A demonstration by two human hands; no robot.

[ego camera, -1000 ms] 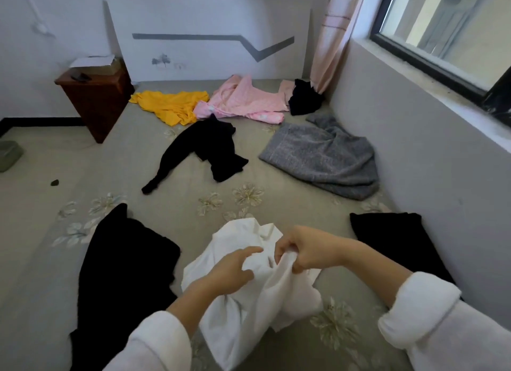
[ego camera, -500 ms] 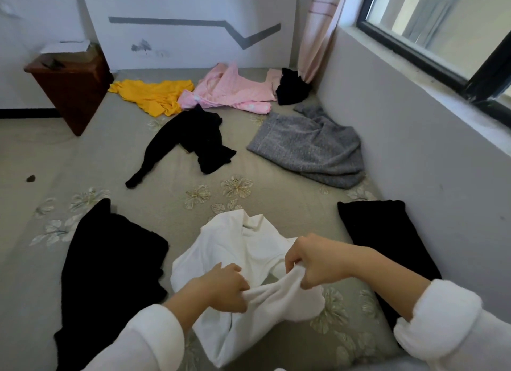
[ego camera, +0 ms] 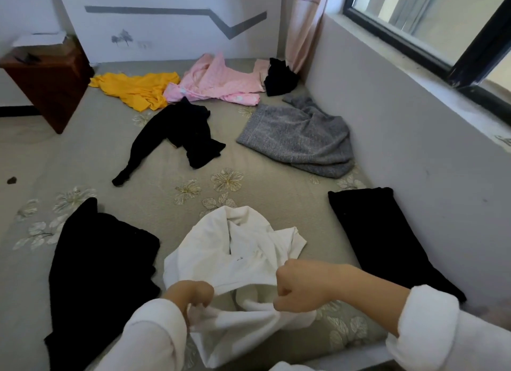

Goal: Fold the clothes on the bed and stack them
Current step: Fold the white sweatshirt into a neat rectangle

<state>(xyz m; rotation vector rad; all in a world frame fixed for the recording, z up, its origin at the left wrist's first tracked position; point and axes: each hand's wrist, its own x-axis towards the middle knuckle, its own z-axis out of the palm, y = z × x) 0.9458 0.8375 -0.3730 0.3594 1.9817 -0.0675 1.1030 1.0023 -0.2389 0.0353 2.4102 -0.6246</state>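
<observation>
Head view. The white garment [ego camera: 235,249] lies at the near edge of the bed [ego camera: 257,174], directly in front of me. Its long axis runs away from me up the bed, with the far end bunched on the floral print. The near hem is pulled into a band running left to right between my hands.

The left hand [ego camera: 190,296] is clenched, its fingers curled round a fold of the white cloth. The right hand [ego camera: 298,285] is a fist gripping the same hem, and the two hands are apart.

Surroundings:
- A large black garment [ego camera: 102,260] lies just beside the white one on its left.
- A flat black piece [ego camera: 387,238] lies to the right, along the wall.
- Further up the bed are a black top [ego camera: 179,132], a grey knit [ego camera: 298,138], a pink garment [ego camera: 218,80], a yellow garment [ego camera: 135,88] and a small black item [ego camera: 279,77] by the curtain [ego camera: 304,25].
- A wooden cabinet [ego camera: 47,83] stands at the far left.

The white garment is crumpled and creased, with an open fold at its centre. I cannot tell what kind of garment it is.
</observation>
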